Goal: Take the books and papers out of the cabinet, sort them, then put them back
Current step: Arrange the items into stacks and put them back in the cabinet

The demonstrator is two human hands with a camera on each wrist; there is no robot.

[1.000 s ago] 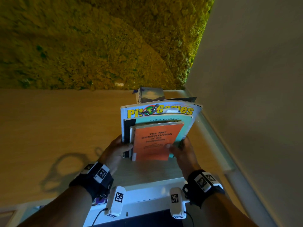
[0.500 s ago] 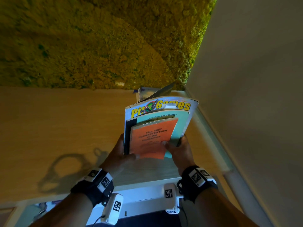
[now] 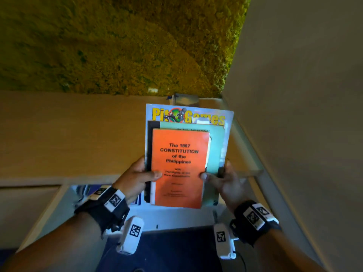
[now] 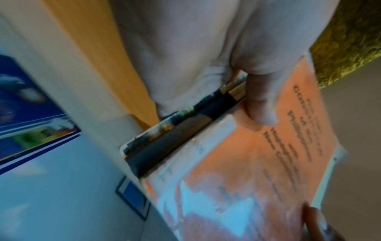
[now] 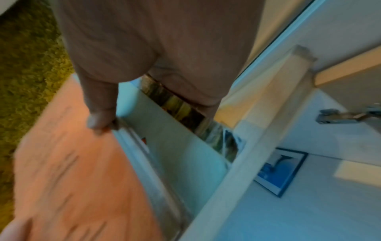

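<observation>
above the wooden top (image 3: 59, 134), both hands (image 3: 135, 177) (image 3: 225, 181) gripping stacked books (image 3: 178, 167), moss wall (image 3: 117, 46) behind

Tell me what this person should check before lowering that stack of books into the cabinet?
1. Left hand grips the stack's left edge, thumb on the orange Constitution booklet: ok.
2. Right hand grips the right edge: ok.
3. Stack graded, booklet over teal book over Pit Games magazine: ok.
4. Left edges squared: ok, roughly; right edges stepped.
5. Room on the white cabinet shelf: cannot tell; a blue-framed item already lies there.
6. Small book left on the wooden top: not ok.
</observation>
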